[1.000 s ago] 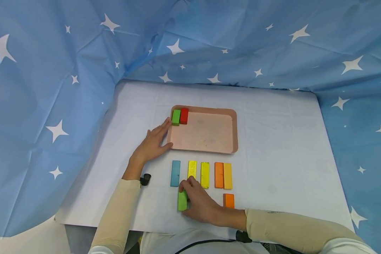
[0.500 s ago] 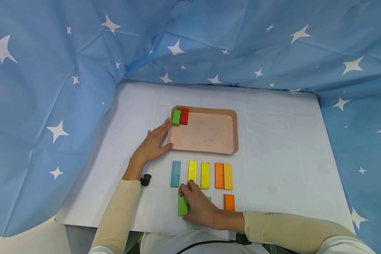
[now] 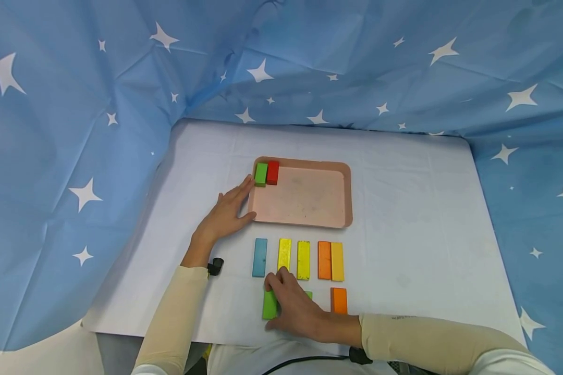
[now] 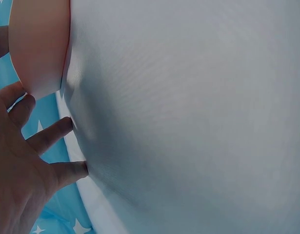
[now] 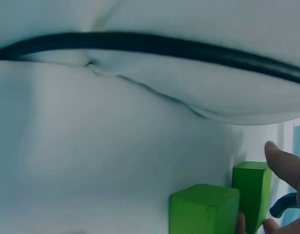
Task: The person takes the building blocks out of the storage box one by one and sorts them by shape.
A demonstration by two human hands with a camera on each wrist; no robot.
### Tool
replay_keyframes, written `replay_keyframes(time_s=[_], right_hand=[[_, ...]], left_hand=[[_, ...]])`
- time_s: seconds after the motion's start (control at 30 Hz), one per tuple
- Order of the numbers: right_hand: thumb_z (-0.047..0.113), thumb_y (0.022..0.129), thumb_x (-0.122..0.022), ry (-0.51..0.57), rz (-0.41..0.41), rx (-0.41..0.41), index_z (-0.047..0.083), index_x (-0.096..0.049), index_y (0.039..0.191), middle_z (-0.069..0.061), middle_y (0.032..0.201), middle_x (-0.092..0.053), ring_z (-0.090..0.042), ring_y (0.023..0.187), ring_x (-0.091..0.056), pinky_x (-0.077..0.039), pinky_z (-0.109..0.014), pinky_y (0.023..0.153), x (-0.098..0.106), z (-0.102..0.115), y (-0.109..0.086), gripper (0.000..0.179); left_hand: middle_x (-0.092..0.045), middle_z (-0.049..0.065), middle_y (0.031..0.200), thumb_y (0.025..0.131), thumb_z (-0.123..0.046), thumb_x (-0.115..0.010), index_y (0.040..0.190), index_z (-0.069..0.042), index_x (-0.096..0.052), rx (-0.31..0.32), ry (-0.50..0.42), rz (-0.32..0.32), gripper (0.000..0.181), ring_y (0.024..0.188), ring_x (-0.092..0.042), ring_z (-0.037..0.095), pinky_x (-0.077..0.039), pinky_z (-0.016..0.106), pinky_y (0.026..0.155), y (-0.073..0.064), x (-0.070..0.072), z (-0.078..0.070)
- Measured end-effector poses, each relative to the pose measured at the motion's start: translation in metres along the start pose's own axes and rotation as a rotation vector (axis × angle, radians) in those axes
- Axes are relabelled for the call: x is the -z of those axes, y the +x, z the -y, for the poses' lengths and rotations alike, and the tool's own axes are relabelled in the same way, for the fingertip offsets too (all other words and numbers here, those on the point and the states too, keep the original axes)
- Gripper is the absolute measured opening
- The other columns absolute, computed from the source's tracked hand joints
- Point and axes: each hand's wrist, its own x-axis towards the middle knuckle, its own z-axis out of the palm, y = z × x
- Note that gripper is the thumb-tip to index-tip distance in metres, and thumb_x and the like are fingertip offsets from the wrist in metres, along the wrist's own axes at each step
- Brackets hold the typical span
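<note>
My right hand (image 3: 296, 308) is bent over a green block (image 3: 269, 305) at the front of the table. Its thumb stands off the block's near end, and its fingertips are by the far end. A second green block (image 5: 201, 212) lies close by, mostly hidden under that hand in the head view. My left hand (image 3: 225, 212) is spread at the left side of a pink tray (image 3: 304, 222), its fingertips and thumb touching the wall. Inside the tray's far left corner, a small green block (image 3: 260, 173) and a red block (image 3: 272, 172) lie side by side.
Before the tray runs a row: a blue block (image 3: 259, 258), two yellow blocks (image 3: 303, 259), an orange block (image 3: 324, 259) and an amber block (image 3: 337, 261). Another orange block (image 3: 340, 301) lies near my right wrist. A black cable (image 5: 150, 44) crosses by the table's front edge.
My right hand has drawn the green block slightly toward the front edge and set it there; its thumb has since come away from the block. The left hand stays at the tray.
</note>
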Motion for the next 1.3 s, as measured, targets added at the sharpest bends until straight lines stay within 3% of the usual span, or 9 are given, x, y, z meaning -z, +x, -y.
replay_keyframes(time_s=[0.1,0.23,0.37,0.6,0.77,0.97,1.3], right_hand=[[0.029,0.072,-0.098,-0.04,-0.035,0.012,0.02,-0.052,0.119,0.004,0.112,-0.043,-0.012,0.1,-0.043,-0.049,-0.016,0.074,0.004,0.003,-0.001,0.066],[0.038,0.083,-0.089,-0.09,-0.141,0.064,0.019,-0.059,0.118,0.001,0.115,-0.052,-0.012,0.098,-0.046,-0.048,-0.019,0.074,0.018,0.007,0.002,0.049],[0.03,0.092,-0.081,-0.089,-0.263,0.097,0.016,-0.064,0.114,-0.003,0.113,-0.059,-0.015,0.098,-0.051,-0.05,-0.024,0.077,0.042,0.006,0.017,0.031],[0.017,0.094,-0.076,0.003,-0.432,0.081,0.013,-0.067,0.107,-0.007,0.11,-0.061,-0.025,0.101,-0.058,-0.054,-0.038,0.091,0.088,-0.01,0.059,0.017],[0.011,0.095,-0.072,0.062,-0.522,0.158,0.007,-0.068,0.108,-0.011,0.112,-0.062,-0.031,0.105,-0.06,-0.055,-0.047,0.098,0.12,-0.022,0.093,0.014],[0.007,0.095,-0.07,0.021,-0.535,0.159,0.003,-0.067,0.124,-0.015,0.126,-0.061,-0.034,0.119,-0.058,-0.05,-0.046,0.108,0.144,-0.035,0.128,0.029],[0.012,0.097,-0.067,-0.185,-0.461,0.109,0.008,-0.052,0.151,-0.013,0.155,-0.048,-0.03,0.14,-0.048,-0.039,-0.045,0.122,0.152,-0.042,0.156,0.057]], left_hand=[[-0.008,-0.011,0.176,0.099,-0.036,-0.064,0.169,-0.026,-0.015,0.003,-0.001,-0.004,0.086,0.161,-0.023,0.027,-0.011,0.076,0.122,-0.001,0.001,-0.001],[-0.008,-0.011,0.176,0.1,-0.036,-0.064,0.169,-0.026,-0.015,0.004,0.0,0.002,0.086,0.161,-0.022,0.027,-0.011,0.075,0.123,-0.002,0.002,-0.001],[-0.007,-0.012,0.176,0.1,-0.037,-0.065,0.169,-0.025,-0.014,0.005,0.004,0.016,0.087,0.161,-0.021,0.026,-0.011,0.073,0.124,-0.002,0.002,-0.002],[-0.007,-0.011,0.176,0.1,-0.037,-0.065,0.169,-0.026,-0.014,0.003,0.008,0.018,0.087,0.161,-0.022,0.027,-0.01,0.074,0.124,-0.002,0.0,0.0],[-0.007,-0.011,0.176,0.1,-0.038,-0.064,0.169,-0.026,-0.014,0.01,0.014,0.015,0.086,0.161,-0.021,0.026,-0.011,0.073,0.124,-0.001,0.0,0.001],[-0.006,-0.012,0.176,0.1,-0.039,-0.064,0.169,-0.027,-0.013,0.01,0.008,0.015,0.086,0.162,-0.021,0.026,-0.01,0.073,0.124,-0.001,0.0,0.001],[-0.006,-0.012,0.176,0.101,-0.037,-0.064,0.169,-0.026,-0.014,0.0,0.011,0.013,0.086,0.161,-0.022,0.026,-0.011,0.074,0.123,-0.001,0.001,0.001]])
